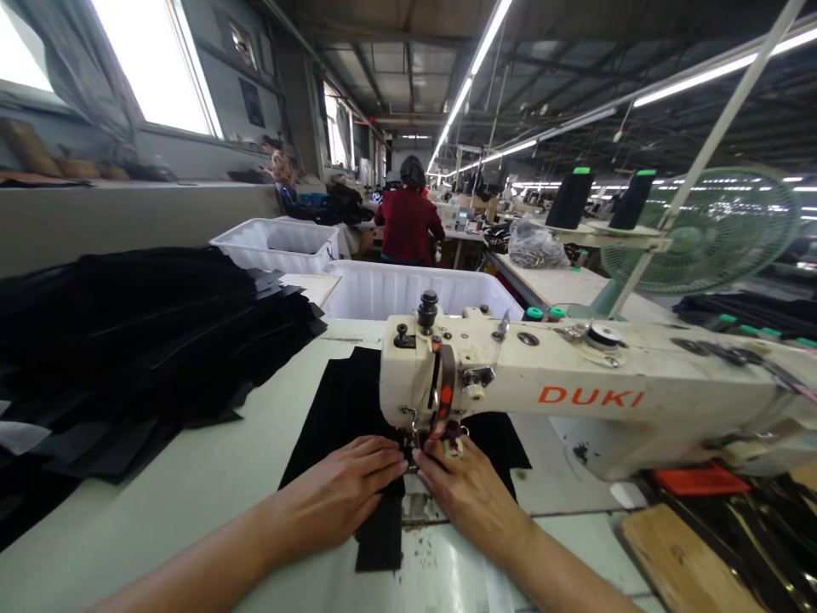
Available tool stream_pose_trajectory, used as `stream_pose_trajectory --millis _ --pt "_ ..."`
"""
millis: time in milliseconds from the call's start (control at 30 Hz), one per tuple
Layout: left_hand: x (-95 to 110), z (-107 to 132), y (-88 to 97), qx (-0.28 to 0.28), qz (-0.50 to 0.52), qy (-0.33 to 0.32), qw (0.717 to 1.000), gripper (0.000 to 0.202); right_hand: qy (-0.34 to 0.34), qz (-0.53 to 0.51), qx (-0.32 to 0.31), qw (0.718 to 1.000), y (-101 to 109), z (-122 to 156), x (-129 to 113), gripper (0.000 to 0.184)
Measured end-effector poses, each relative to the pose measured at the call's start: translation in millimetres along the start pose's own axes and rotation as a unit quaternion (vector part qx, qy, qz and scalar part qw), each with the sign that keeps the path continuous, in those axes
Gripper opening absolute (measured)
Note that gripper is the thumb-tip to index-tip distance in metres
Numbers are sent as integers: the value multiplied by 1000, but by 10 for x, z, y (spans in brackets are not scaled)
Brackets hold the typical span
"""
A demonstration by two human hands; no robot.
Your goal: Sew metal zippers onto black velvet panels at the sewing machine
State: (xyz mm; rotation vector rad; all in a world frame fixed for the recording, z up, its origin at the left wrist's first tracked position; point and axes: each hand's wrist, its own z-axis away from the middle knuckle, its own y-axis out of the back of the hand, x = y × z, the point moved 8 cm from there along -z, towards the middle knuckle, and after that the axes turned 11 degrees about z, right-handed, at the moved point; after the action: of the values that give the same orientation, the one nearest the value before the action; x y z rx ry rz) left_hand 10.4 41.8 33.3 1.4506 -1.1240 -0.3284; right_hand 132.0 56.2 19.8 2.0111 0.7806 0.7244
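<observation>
A piece of black fabric (341, 409) lies flat on the bed of a cream sewing machine (511, 362), passing under its needle area. Stretched out on the fabric, my left hand (345, 481) rests just left of the presser foot (412, 443), palm down. My right hand (472, 489) lies on the other side, its fingers extended close to the foot; the machine head partly hides them. Both hands press on the cloth without gripping it. A narrow black strip of the fabric hangs toward me below my left hand.
A large pile of black cut pieces (128, 340) covers the left of the table. Behind stand white plastic bins (414, 289). Black thread cones (570, 200) and a green fan (695, 230) are at right, near a wooden board (686, 558). A person (409, 213) sits ahead.
</observation>
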Motion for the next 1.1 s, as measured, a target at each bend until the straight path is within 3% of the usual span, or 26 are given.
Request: stream_pose_trajectory --millis 500,700,967,1100 --pt "-74 10 2 68 -59 -15 996 41 -46 -12 62 997 83 -49 67 17" --pt "-77 2 -15 55 -54 -8 997 42 -54 -9 66 996 75 -44 77 19" --pt "-89 -25 12 46 3 27 999 39 -33 24 82 996 60 -39 47 29" --pt "-64 5 83 63 8 40 997 36 17 54 115 992 13 37 72 33"
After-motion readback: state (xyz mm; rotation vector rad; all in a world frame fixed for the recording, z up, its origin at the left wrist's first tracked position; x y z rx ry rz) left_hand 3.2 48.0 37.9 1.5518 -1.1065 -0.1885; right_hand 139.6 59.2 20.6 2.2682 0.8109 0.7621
